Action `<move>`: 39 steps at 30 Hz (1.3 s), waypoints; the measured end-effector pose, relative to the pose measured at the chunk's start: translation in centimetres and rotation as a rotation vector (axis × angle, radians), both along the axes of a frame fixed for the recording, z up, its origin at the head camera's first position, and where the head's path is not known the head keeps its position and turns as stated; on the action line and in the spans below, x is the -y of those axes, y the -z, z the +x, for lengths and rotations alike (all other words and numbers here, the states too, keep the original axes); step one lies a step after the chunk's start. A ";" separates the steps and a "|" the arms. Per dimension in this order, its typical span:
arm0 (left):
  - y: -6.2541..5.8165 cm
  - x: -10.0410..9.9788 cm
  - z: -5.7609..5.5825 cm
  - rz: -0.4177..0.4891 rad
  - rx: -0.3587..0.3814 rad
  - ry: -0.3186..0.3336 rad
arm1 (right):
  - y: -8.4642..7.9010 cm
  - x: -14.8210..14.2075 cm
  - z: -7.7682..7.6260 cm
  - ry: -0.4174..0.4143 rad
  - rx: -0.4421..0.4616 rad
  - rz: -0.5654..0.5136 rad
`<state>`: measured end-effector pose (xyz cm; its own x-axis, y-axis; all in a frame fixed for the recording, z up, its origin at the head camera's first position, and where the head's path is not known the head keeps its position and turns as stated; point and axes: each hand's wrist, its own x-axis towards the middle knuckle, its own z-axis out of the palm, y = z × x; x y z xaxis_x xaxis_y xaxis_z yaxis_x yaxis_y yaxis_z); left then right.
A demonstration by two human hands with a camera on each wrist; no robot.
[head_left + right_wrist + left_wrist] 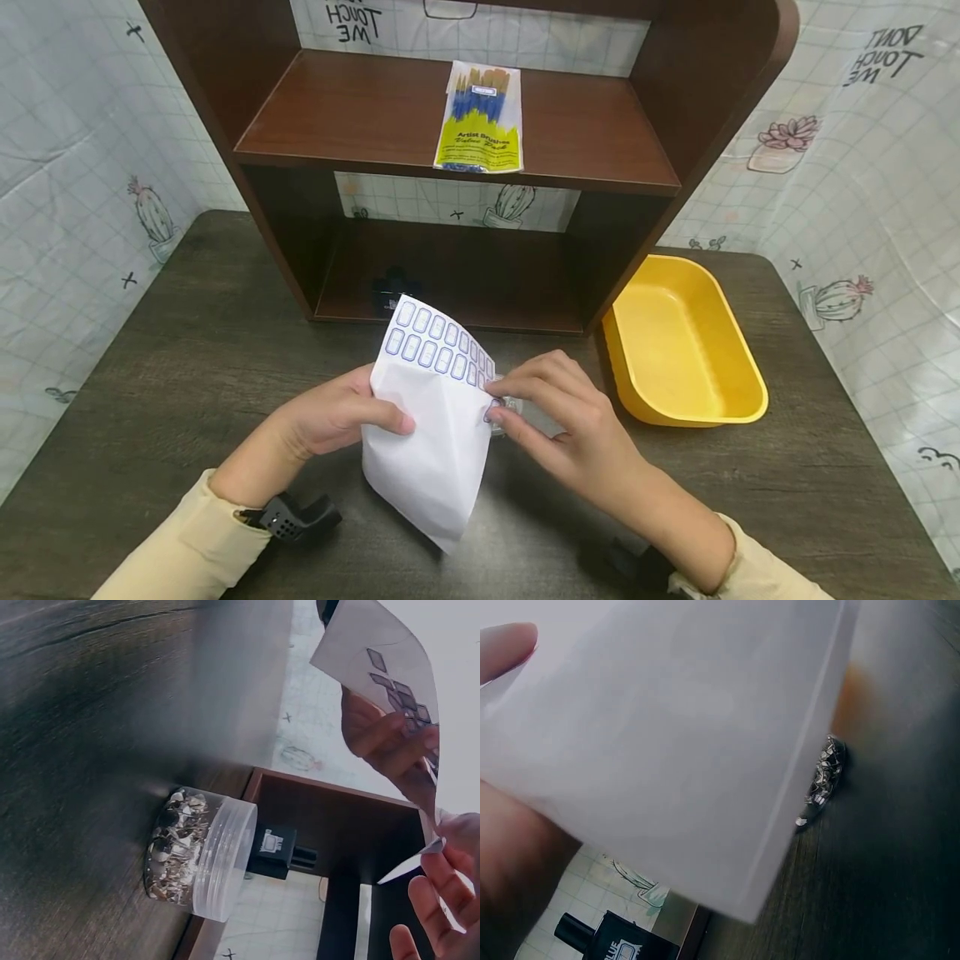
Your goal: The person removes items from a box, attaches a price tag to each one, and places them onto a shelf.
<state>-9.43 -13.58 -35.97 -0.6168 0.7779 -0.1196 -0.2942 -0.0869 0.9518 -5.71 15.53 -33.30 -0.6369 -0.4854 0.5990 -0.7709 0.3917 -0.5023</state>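
A white sheet of blue-bordered label stickers (431, 442) is held up over the table, its two printed rows at the top. My left hand (341, 415) grips its left edge, thumb across the front and fingers behind. At the right edge, my right hand (577, 417) pinches a small label (492, 408) between thumb and index finger. Fingers of that right hand (450, 892) show beside the sheet's curled edge in the right wrist view. Behind the sheet stands a lidded clear jar (225, 859) filled with shiny metal pins, mostly hidden from the head view.
A two-tier brown shelf (457, 171) stands at the back. On its upper board lies a pack of artist brushes (480, 121); a small black bottle (630, 941) sits on the lower one. To the right, a yellow tub (678, 342) rests on the dark table (187, 350).
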 end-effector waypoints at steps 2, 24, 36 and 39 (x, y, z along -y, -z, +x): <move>0.0 -0.1 0.0 -0.009 -0.004 -0.007 | 0.0 0.0 0.0 0.004 0.002 0.003; -0.6 -0.1 0.0 -0.117 0.042 -0.062 | 0.0 0.0 -0.1 0.003 -0.244 0.047; -0.2 0.7 -0.2 -0.210 0.027 -0.162 | 0.1 -0.5 -0.2 -0.035 -0.248 0.061; -0.1 1.2 -0.4 -0.248 0.007 -0.188 | 0.3 -0.6 -0.3 -0.040 -0.236 0.028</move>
